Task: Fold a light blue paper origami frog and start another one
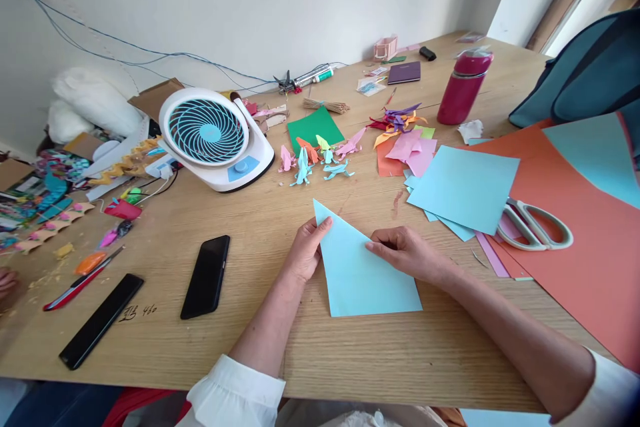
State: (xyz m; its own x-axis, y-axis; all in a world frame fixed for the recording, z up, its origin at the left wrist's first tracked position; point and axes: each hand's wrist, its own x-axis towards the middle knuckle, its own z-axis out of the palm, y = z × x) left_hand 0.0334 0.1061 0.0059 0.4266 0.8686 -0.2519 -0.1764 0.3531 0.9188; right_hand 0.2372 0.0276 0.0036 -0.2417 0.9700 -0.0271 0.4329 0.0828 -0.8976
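Note:
A light blue sheet of paper [367, 277], triangular with a slanted upper edge, lies on the table in front of me. My left hand [306, 250] grips its left side near the top corner, thumb on top and fingers behind. On the slanted edge, my right hand [405, 252] pinches the paper between thumb and curled fingers. Behind the sheet stand small folded paper figures [303, 167] in blue, pink, orange and green. More light blue sheets [465, 187] are stacked at the right, partly over the handles of scissors [537, 227].
A white fan [207, 133] stands at back left, a magenta bottle [463, 90] at back right. A black phone [205, 277], a black case [101, 320] and a red knife [83, 283] lie left. Large orange paper [580, 240] covers the right side. Another person's hand [7, 282] shows far left.

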